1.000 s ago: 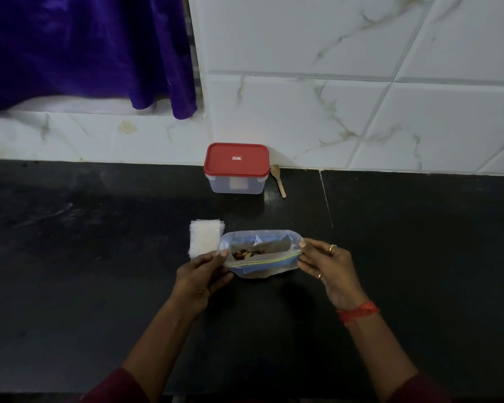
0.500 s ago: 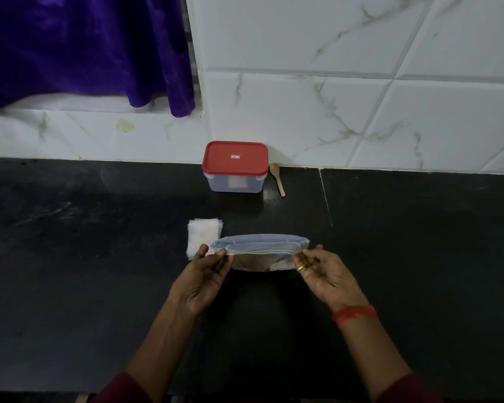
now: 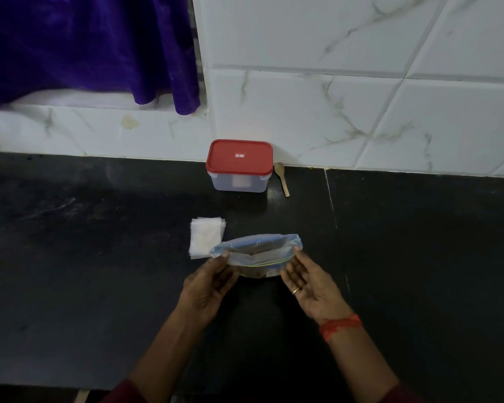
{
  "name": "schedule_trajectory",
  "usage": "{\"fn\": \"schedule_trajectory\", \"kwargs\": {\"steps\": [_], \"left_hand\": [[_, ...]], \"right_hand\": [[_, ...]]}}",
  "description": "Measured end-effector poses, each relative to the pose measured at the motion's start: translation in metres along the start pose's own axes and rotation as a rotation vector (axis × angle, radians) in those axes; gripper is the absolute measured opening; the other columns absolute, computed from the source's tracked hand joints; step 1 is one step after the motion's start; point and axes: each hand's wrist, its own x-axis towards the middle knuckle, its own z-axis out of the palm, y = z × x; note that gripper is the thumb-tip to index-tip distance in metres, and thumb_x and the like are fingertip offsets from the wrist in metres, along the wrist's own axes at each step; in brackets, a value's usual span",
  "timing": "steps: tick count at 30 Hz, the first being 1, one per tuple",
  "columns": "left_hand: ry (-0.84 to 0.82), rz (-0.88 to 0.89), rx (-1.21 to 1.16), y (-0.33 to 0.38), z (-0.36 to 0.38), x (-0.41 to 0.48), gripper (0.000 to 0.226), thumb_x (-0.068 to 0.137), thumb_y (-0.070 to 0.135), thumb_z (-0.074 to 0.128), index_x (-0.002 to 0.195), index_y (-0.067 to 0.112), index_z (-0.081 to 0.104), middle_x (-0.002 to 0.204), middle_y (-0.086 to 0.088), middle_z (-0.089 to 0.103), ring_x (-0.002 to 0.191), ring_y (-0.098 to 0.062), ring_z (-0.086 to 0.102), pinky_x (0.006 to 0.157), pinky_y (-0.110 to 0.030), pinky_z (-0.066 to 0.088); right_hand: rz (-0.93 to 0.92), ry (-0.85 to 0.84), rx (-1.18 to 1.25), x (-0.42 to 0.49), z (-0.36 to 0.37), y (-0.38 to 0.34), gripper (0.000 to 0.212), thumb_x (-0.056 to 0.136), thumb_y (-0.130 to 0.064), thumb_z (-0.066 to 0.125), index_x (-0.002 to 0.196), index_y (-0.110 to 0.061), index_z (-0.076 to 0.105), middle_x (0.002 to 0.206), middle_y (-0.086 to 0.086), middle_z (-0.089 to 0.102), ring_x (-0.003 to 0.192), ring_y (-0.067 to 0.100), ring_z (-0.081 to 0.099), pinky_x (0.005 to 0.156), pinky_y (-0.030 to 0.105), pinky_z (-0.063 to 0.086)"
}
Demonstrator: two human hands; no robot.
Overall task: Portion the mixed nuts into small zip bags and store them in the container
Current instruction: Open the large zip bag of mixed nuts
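A large clear zip bag of mixed nuts [image 3: 256, 254] with a blue rim stands on the black counter, its mouth partly open. My left hand [image 3: 208, 282] pinches its left corner and my right hand [image 3: 309, 282] pinches its right corner. A stack of small clear zip bags [image 3: 205, 237] lies just left of it. Against the back wall sits the clear container with a red lid [image 3: 239, 165], closed. A small wooden spoon [image 3: 282, 178] lies to the right of the container.
A black stone counter [image 3: 419, 257] runs the width of the view, with a seam right of the bag. White marble tiles [image 3: 332, 97] back it. A purple cloth [image 3: 85, 45] hangs over the ledge at upper left.
The bag's mouth was pulled flat and stretched wide half a second ago; now my hands have come closer together and the mouth gapes open again.
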Motion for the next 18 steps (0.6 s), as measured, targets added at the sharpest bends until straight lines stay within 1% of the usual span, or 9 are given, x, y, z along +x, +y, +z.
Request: {"fn": "schedule_trajectory", "kwargs": {"steps": [2, 4, 6, 8, 9, 11, 13, 16, 18], "left_hand": [[0.032, 0.000, 0.055, -0.004, 0.000, -0.004, 0.025, 0.080, 0.012, 0.074, 0.103, 0.003, 0.069, 0.095, -0.015, 0.074, 0.092, -0.024, 0.070, 0.077, -0.036, 0.062], [0.033, 0.013, 0.035, -0.005, 0.001, -0.008, 0.020, 0.083, 0.012, 0.072, 0.100, 0.003, 0.070, 0.098, -0.016, 0.074, 0.094, -0.025, 0.069, 0.078, -0.037, 0.061], [0.011, 0.025, -0.010, -0.006, 0.002, -0.009, 0.023, 0.080, 0.012, 0.071, 0.102, 0.004, 0.071, 0.105, -0.017, 0.074, 0.102, -0.026, 0.068, 0.081, -0.039, 0.059], [-0.003, 0.018, -0.062, -0.005, 0.002, -0.008, 0.032, 0.077, 0.013, 0.071, 0.107, 0.006, 0.070, 0.109, -0.015, 0.073, 0.107, -0.024, 0.067, 0.084, -0.039, 0.058], [-0.007, 0.010, -0.087, -0.005, 0.002, -0.006, 0.033, 0.077, 0.015, 0.071, 0.109, 0.007, 0.070, 0.107, -0.013, 0.074, 0.105, -0.022, 0.067, 0.084, -0.038, 0.058], [-0.023, -0.029, -0.121, -0.004, 0.004, -0.005, 0.029, 0.084, 0.023, 0.068, 0.110, 0.009, 0.070, 0.093, -0.007, 0.072, 0.088, -0.014, 0.067, 0.082, -0.032, 0.060], [-0.060, -0.070, -0.173, -0.004, 0.007, -0.006, 0.025, 0.093, 0.027, 0.061, 0.109, 0.010, 0.069, 0.080, -0.003, 0.065, 0.073, -0.010, 0.061, 0.076, -0.028, 0.058], [-0.110, -0.093, -0.210, -0.002, 0.009, -0.006, 0.033, 0.096, 0.029, 0.052, 0.119, 0.009, 0.065, 0.083, -0.004, 0.061, 0.071, -0.012, 0.054, 0.072, -0.030, 0.048], [-0.110, -0.073, -0.114, 0.000, 0.007, -0.004, 0.042, 0.095, 0.032, 0.050, 0.127, 0.008, 0.062, 0.085, -0.006, 0.060, 0.070, -0.015, 0.054, 0.070, -0.033, 0.046]], "right_hand": [[-0.032, 0.018, -0.067, 0.001, 0.001, 0.001, 0.021, 0.080, -0.018, 0.080, 0.094, -0.007, 0.071, 0.075, 0.006, 0.072, 0.074, 0.016, 0.068, 0.063, 0.028, 0.063], [-0.057, 0.019, -0.120, 0.002, 0.002, -0.001, 0.025, 0.078, -0.018, 0.082, 0.099, -0.009, 0.072, 0.076, 0.005, 0.073, 0.072, 0.015, 0.070, 0.060, 0.027, 0.061], [-0.048, 0.014, -0.140, 0.003, 0.003, -0.003, 0.023, 0.079, -0.017, 0.081, 0.101, -0.012, 0.073, 0.077, 0.002, 0.073, 0.068, 0.011, 0.068, 0.058, 0.025, 0.059], [-0.018, -0.016, -0.108, 0.003, 0.005, -0.006, 0.022, 0.082, -0.015, 0.079, 0.103, -0.014, 0.074, 0.073, -0.002, 0.071, 0.059, 0.005, 0.063, 0.053, 0.020, 0.054], [-0.008, -0.046, -0.065, 0.004, 0.006, -0.007, 0.021, 0.084, -0.014, 0.077, 0.105, -0.014, 0.073, 0.070, -0.004, 0.069, 0.054, 0.003, 0.058, 0.049, 0.018, 0.050], [0.009, -0.104, 0.048, 0.008, 0.005, -0.007, 0.012, 0.090, -0.012, 0.070, 0.102, -0.011, 0.071, 0.063, -0.005, 0.062, 0.045, 0.002, 0.050, 0.043, 0.015, 0.041], [0.032, -0.162, 0.133, 0.009, 0.003, -0.006, 0.006, 0.093, -0.011, 0.061, 0.096, -0.009, 0.067, 0.060, -0.004, 0.053, 0.044, 0.002, 0.043, 0.042, 0.016, 0.035], [0.017, -0.221, 0.132, 0.004, 0.003, -0.007, 0.012, 0.090, -0.016, 0.056, 0.087, -0.010, 0.066, 0.062, -0.003, 0.048, 0.046, 0.006, 0.039, 0.045, 0.021, 0.031], [-0.020, -0.184, 0.034, 0.001, 0.004, -0.011, 0.024, 0.093, -0.024, 0.057, 0.073, -0.015, 0.067, 0.057, -0.004, 0.050, 0.046, 0.007, 0.038, 0.050, 0.023, 0.029]]}}
